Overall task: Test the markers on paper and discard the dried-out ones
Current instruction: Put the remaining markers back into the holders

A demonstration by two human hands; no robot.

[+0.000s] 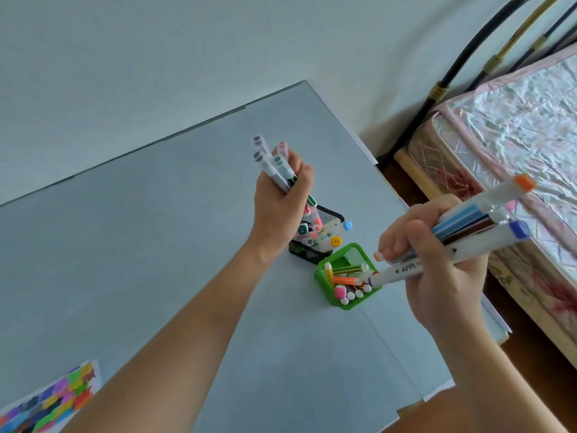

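Both hands grip bundles of light, stiff, smooth plastic markers, left hand (281,195) holding grey-capped ones (270,160), right hand (437,260) orange-and-blue-capped ones (487,220); likely slippery, best clasped mid-barrel.

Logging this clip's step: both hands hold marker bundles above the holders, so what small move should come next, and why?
Probably lower the right hand so its marker bundle drops into the green holder; their lower tips already sit at its rim. The left hand grips another bundle over the black mesh holder.
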